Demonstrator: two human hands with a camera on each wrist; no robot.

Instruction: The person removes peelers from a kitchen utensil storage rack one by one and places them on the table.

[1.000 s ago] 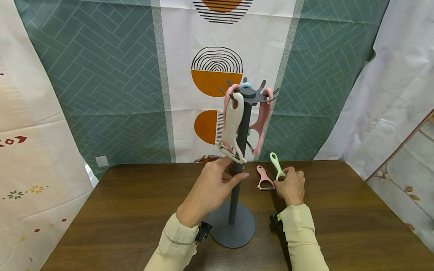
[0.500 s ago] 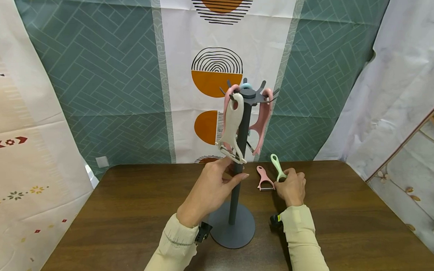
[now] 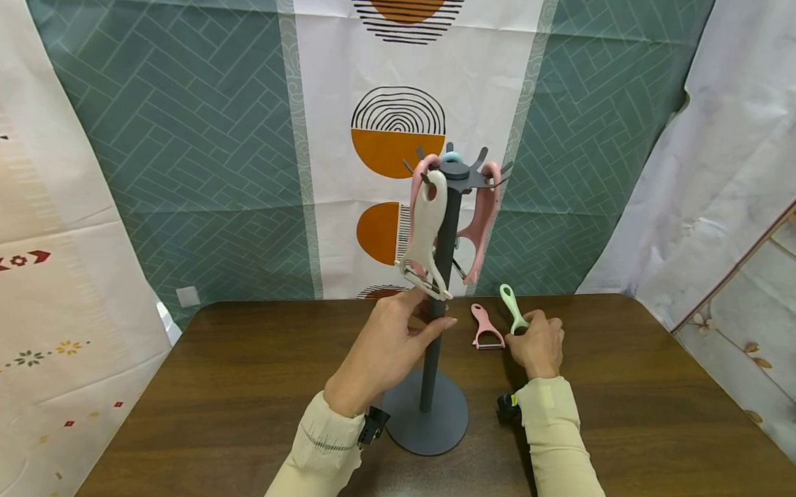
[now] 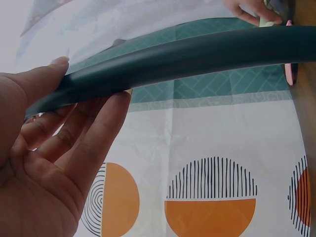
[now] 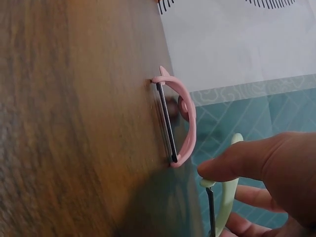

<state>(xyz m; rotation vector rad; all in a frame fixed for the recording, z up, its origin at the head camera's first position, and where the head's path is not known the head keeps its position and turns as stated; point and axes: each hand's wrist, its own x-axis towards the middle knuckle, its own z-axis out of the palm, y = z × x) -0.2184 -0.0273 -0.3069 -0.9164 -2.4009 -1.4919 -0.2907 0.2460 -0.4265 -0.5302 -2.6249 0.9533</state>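
Note:
A dark grey stand [image 3: 432, 364] with a round base and a crown of hooks rises from the table. My left hand [image 3: 388, 347] grips its pole, thumb on one side and fingers on the other, as the left wrist view shows too. On the hooks hang a white peeler [image 3: 429, 229], pink peelers [image 3: 483, 223] and a light blue one [image 3: 451, 157], mostly hidden. My right hand [image 3: 538, 344] pinches a green peeler [image 3: 510, 303] by its head end; in the right wrist view the thumb presses the green peeler [image 5: 228, 197] near its blade. A pink peeler [image 3: 485, 327] lies just left of it.
The brown wooden table [image 3: 245, 400] ends at a patterned curtain [image 3: 210, 138] behind the stand. White patterned cloth [image 3: 699, 194] hangs on the right, and a cream cloth [image 3: 44, 290] on the left. Several hooks at the crown carry nothing.
My right hand has shifted very slightly to the right and the green peeler has come with it, its handle end a little nearer. The left hand has stayed on the pole.

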